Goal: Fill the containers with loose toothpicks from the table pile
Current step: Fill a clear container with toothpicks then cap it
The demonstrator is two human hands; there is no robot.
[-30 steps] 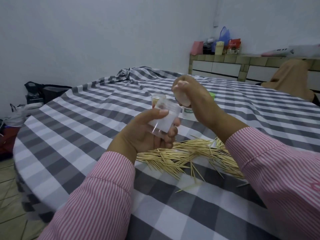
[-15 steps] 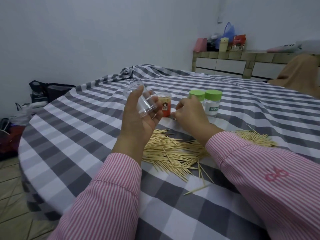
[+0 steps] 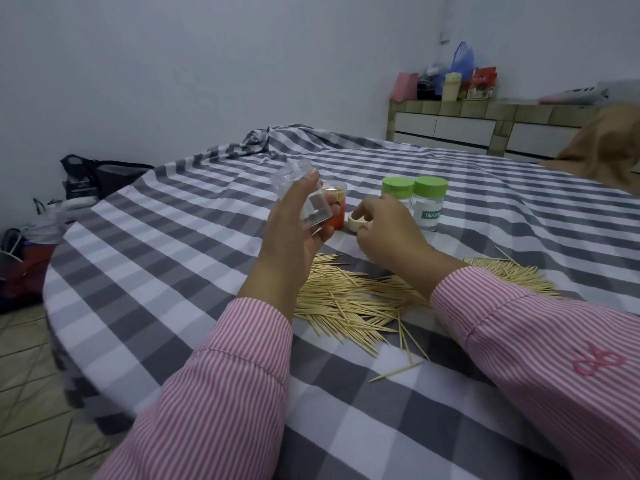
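My left hand (image 3: 298, 230) holds a clear empty plastic container (image 3: 304, 199) tilted in the air, its open end up and to the left. My right hand (image 3: 388, 230) rests on the cloth with its fingers curled round a cream lid (image 3: 358, 224) that lies on the table. A wide pile of loose toothpicks (image 3: 349, 299) spreads under both wrists. Behind the hands stand an orange container (image 3: 336, 209) and two jars with green lids (image 3: 429, 202), one partly hidden by my right hand.
The round table (image 3: 173, 244) has a grey-and-white checked cloth, bunched at the far edge. Bags sit on the floor at the left. A low tiled shelf (image 3: 485, 123) with packets runs along the back right wall. A stray toothpick (image 3: 394, 371) lies near the front.
My right hand came down from the container's mouth to the table with the cream lid. My left hand lifted the clear container up and to the left.
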